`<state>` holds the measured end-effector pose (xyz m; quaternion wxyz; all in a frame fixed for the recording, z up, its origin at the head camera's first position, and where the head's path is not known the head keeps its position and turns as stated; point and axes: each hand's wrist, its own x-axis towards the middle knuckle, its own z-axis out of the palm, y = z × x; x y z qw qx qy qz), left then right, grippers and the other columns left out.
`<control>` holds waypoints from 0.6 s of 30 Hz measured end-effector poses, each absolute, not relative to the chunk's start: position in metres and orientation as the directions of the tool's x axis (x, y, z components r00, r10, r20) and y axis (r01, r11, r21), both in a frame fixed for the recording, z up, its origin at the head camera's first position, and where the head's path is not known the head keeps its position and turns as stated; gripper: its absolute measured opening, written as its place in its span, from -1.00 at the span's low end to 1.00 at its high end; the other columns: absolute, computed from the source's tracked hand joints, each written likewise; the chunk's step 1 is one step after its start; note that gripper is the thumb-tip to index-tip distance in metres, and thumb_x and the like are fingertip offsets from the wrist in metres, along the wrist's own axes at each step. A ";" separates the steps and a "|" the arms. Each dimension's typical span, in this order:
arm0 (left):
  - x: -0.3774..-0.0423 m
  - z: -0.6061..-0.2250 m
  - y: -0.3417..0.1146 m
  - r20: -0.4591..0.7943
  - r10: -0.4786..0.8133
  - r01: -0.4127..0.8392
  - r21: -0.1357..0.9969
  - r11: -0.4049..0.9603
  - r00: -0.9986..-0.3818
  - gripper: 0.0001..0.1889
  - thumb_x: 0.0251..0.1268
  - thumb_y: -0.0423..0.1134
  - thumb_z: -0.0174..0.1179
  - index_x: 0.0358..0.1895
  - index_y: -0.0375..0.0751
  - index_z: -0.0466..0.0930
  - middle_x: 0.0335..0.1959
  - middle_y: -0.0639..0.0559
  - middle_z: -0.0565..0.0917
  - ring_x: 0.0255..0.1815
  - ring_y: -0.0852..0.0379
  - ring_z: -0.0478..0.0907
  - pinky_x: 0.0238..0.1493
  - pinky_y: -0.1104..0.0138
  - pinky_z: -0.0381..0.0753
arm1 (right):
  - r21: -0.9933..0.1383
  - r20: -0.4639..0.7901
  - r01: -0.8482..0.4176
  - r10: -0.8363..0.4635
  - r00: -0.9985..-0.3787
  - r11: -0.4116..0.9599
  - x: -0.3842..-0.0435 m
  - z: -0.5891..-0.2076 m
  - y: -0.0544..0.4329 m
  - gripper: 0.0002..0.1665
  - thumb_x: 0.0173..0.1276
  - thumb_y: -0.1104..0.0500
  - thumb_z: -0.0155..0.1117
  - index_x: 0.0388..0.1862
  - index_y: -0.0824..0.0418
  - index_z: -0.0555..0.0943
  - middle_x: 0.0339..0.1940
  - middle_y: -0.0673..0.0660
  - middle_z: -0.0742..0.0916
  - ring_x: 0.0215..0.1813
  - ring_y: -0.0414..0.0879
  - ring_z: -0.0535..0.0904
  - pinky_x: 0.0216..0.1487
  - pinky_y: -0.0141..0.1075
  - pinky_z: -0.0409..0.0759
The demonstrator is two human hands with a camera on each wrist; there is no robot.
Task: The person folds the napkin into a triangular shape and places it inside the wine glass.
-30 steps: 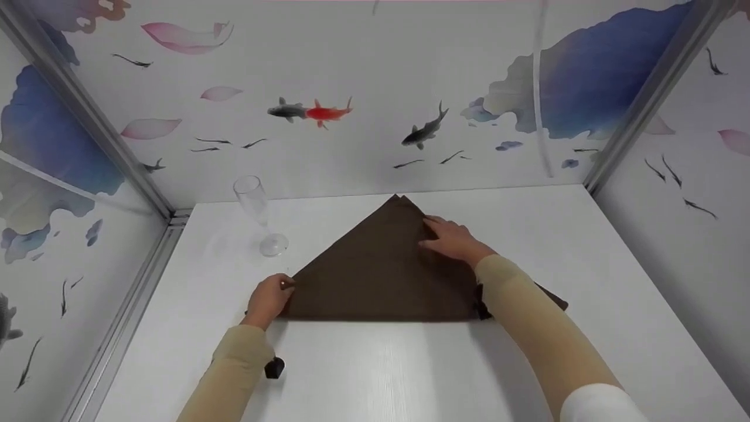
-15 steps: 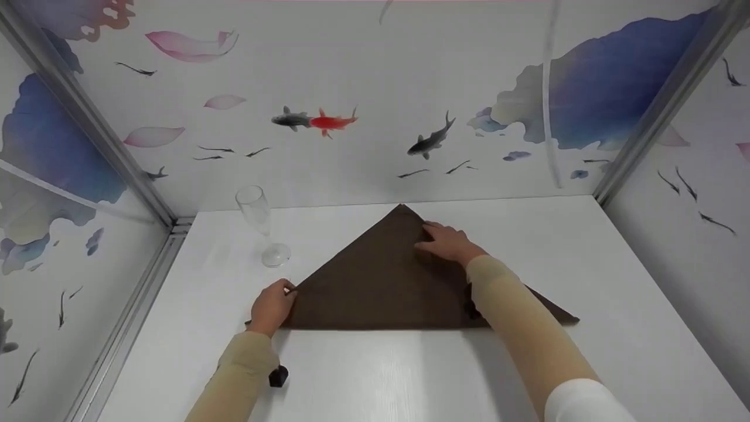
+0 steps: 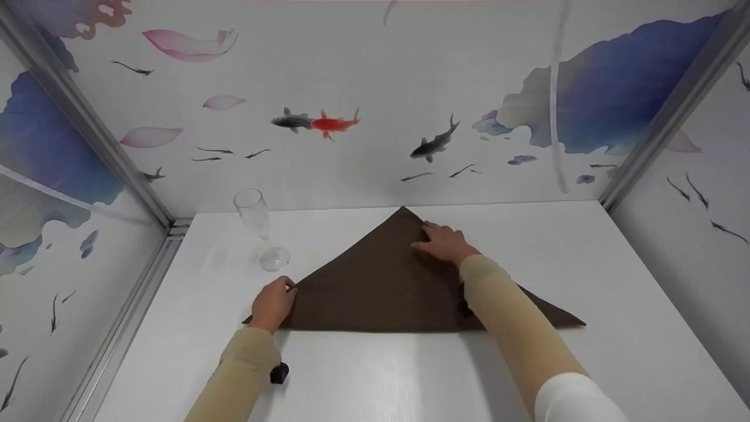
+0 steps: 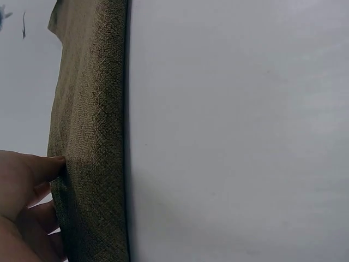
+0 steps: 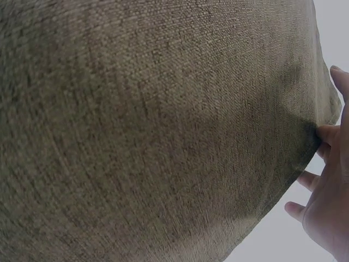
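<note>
A brown cloth napkin (image 3: pixel 363 281), folded into a large triangle, lies with its long edge towards me and its tip at the back. At the left slanting edge, my left hand (image 3: pixel 273 303) pinches the cloth; the left wrist view has the thumb on top and the other fingers (image 4: pixel 46 215) curled beyond the edge. Over the right slanting edge, near the tip, my right hand (image 3: pixel 445 243) rests with its fingers spread. One fingertip (image 5: pixel 325 132) touches the cloth's border in the right wrist view. My right forearm covers part of the triangle's right side.
A clear stemmed glass (image 3: pixel 253 225) stands upright at the back left, beyond my left hand. The white table (image 3: pixel 375 381) meets a painted back wall (image 3: pixel 375 76), with metal-framed panels on both sides.
The view has shifted slightly. The two layers at the napkin's tip now look like one point, and its right corner lies further out. Both hands stay near the same edges.
</note>
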<state>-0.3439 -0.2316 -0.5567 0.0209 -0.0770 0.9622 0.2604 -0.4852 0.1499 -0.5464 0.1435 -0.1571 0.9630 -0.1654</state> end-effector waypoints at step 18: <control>-0.357 -0.556 -0.231 -0.030 -0.136 -0.133 0.477 0.869 -0.990 -0.87 0.40 -0.28 0.16 -0.17 -0.28 0.60 -0.27 -0.15 0.70 -0.29 -0.07 0.62 -0.24 0.05 0.55 | -0.332 -0.206 -0.238 -0.316 -0.926 0.913 -0.503 -0.556 0.141 0.01 0.43 -0.39 -0.10 0.59 0.22 -0.02 0.60 0.16 0.03 0.55 0.24 -0.09 0.39 0.29 -0.20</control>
